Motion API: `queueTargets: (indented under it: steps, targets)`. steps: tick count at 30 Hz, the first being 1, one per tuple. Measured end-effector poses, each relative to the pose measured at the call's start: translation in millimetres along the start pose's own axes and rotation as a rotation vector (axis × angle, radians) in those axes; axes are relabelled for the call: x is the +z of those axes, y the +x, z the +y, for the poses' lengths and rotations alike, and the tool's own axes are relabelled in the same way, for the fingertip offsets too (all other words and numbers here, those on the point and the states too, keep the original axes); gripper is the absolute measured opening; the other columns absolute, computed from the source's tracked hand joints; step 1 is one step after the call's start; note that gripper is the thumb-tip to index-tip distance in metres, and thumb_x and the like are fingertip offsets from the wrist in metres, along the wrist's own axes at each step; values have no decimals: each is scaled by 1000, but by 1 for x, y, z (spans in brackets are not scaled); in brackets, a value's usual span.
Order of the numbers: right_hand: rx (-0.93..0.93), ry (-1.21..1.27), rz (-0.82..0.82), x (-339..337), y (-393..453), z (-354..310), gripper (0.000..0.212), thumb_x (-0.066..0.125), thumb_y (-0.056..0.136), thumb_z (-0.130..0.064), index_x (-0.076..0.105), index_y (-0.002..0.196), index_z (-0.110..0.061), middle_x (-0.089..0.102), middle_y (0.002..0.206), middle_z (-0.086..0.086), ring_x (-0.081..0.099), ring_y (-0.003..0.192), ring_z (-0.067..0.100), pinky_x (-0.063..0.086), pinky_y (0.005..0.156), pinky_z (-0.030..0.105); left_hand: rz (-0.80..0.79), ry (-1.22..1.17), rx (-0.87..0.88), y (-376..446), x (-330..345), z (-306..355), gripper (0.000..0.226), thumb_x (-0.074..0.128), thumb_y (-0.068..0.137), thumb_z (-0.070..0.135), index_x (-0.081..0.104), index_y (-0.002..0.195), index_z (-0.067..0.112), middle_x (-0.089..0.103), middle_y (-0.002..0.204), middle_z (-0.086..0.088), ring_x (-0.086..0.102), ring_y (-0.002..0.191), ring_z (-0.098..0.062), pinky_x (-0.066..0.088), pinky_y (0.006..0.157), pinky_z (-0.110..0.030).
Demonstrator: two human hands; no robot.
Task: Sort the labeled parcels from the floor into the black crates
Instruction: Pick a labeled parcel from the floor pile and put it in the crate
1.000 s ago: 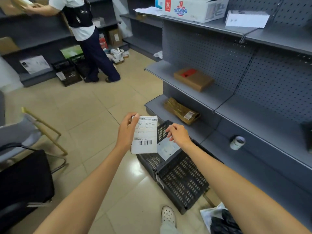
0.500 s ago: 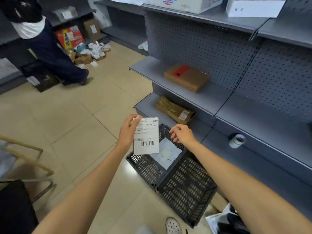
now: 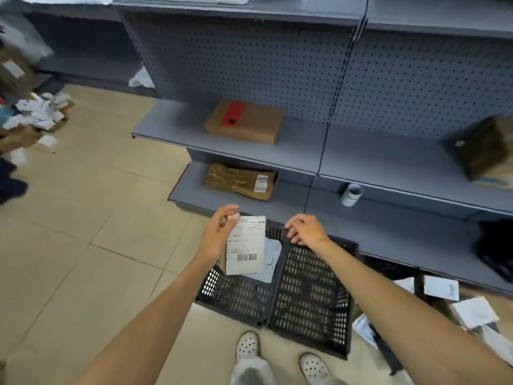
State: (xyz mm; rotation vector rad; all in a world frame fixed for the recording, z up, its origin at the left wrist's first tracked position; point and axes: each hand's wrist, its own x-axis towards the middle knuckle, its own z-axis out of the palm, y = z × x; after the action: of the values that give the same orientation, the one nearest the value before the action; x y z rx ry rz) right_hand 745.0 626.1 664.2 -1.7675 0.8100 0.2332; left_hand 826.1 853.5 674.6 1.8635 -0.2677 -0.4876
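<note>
My left hand (image 3: 218,234) grips a small white labeled parcel (image 3: 245,245) with a barcode, holding it upright above the left black crate (image 3: 236,298). That crate holds a flat grey-white parcel (image 3: 270,259), partly hidden behind the held one. A second black crate (image 3: 311,301) stands right beside it on the floor. Over the right crate's far rim hovers my right hand (image 3: 306,230), fingers loosely curled and holding nothing. More white labeled parcels (image 3: 441,287) lie on the floor at the right.
Grey pegboard shelving (image 3: 249,151) runs behind the crates, carrying a brown box with a red patch (image 3: 245,125), a taped brown parcel (image 3: 240,180) and a tape roll (image 3: 351,193). A parcel heap (image 3: 36,115) lies at far left. My shoes (image 3: 247,345) stand at the crates' near edge.
The view has swung right and down, so the other person has left the frame and the crates now sit square in front. My right hand has spread slightly over the right crate.
</note>
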Motion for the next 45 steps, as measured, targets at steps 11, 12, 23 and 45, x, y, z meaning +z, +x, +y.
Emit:
queueTargets:
  steps: [11, 12, 23, 45]
  targets:
    - [111, 107, 127, 58, 57, 47, 28, 41, 102, -17, 65, 89, -12, 68, 75, 4, 60, 60, 15, 46, 56, 22, -216, 103, -45, 70, -5, -78, 16, 53, 102, 27, 60, 110, 14, 68, 93, 0, 63, 80, -5, 50, 68, -18]
    - [131, 115, 128, 63, 61, 58, 28, 41, 102, -17, 65, 90, -12, 69, 77, 4, 61, 60, 14, 45, 56, 21, -233, 115, -51, 76, -1, -89, 17, 53, 102, 29, 60, 110, 16, 68, 95, -2, 63, 81, -6, 50, 70, -20]
    - [307, 254, 169, 61, 131, 176, 29, 38, 105, -17, 62, 92, -10, 66, 81, 7, 58, 61, 14, 45, 56, 21, -409, 302, -104, 125, 57, -232, 22, 45, 104, 34, 58, 114, 18, 65, 105, 3, 64, 91, -3, 51, 69, -15]
    - [336, 167, 155, 170, 297, 412, 28, 37, 104, -14, 62, 90, -15, 70, 83, 5, 62, 63, 10, 43, 50, 10, -341, 362, -168, 243, 182, -514, 34, 31, 108, 35, 55, 116, 12, 62, 107, -9, 57, 97, -20, 44, 82, -32]
